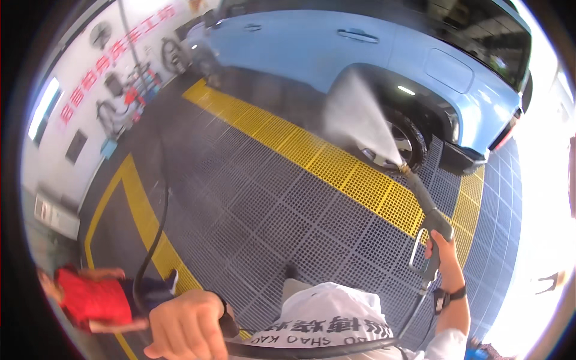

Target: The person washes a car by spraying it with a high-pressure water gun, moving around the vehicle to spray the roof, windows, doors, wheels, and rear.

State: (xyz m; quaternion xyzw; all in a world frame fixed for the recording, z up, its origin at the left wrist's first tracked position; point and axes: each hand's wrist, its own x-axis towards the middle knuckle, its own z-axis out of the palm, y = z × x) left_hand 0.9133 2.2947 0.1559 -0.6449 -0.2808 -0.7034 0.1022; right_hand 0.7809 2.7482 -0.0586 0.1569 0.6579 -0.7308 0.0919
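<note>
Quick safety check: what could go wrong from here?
1. The white spray veils part of the rear wheel, so spots there could be missed.
2. Only the right hand grips the spray gun; recoil might swing the jet across the blue car.
3. The black hose passes close by the person in red in this view; it may snag them, though depth is hard to judge.

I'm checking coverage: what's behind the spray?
The rear wheel and dark arch show right of the spray; the wheel's upper left is covered, so its state can't be told.
</note>
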